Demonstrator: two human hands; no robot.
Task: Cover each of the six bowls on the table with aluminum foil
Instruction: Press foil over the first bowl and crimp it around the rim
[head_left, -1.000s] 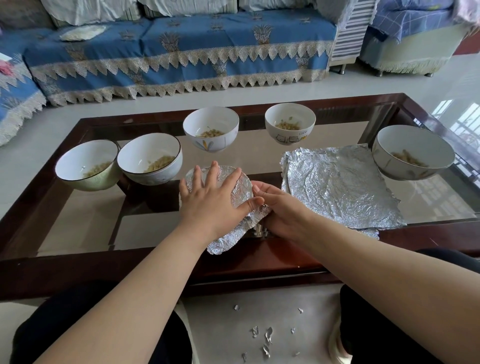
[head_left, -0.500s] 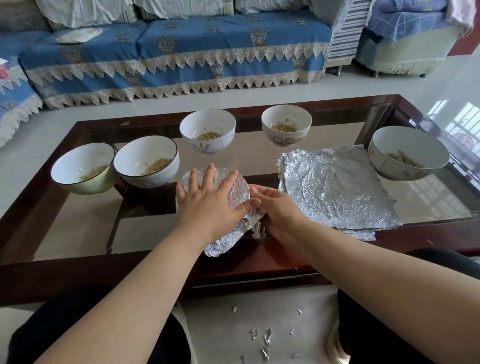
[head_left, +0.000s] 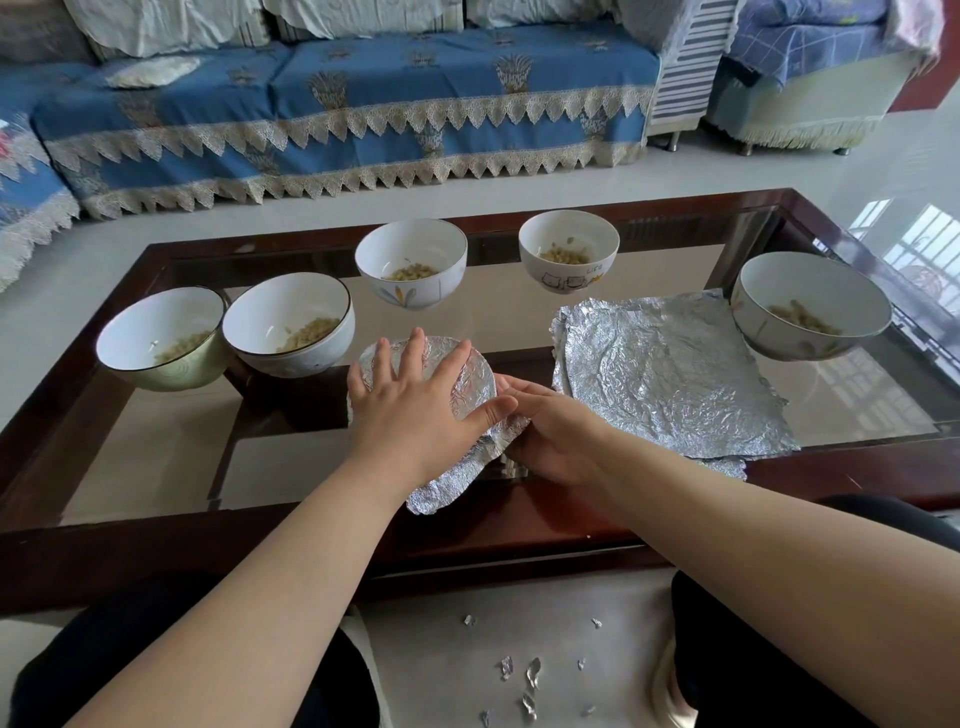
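A foil-covered bowl (head_left: 470, 379) stands near the front middle of the glass table (head_left: 769, 218). My left hand (head_left: 415, 405) lies flat on its foil top, fingers spread. My right hand (head_left: 556, 434) presses the foil against the bowl's right side, fingers laid along it. A loose foil flap (head_left: 441, 486) hangs toward me below the left wrist. Several open white bowls with grains stand around: greenish one (head_left: 161, 338), dark-rimmed one (head_left: 288, 322), flower one (head_left: 410, 262), cat one (head_left: 569, 252), large right one (head_left: 813, 304). A stack of foil sheets (head_left: 670, 374) lies right of my hands.
The table's dark wooden front rail (head_left: 208, 551) runs between me and the bowls. Small foil scraps (head_left: 530, 675) lie on the floor between my knees. A blue covered sofa (head_left: 337, 109) stands beyond the table.
Hardly anything moved. My right hand has slid slightly along the bowl's right side, smoothing the foil; my left hand stays flat on top.
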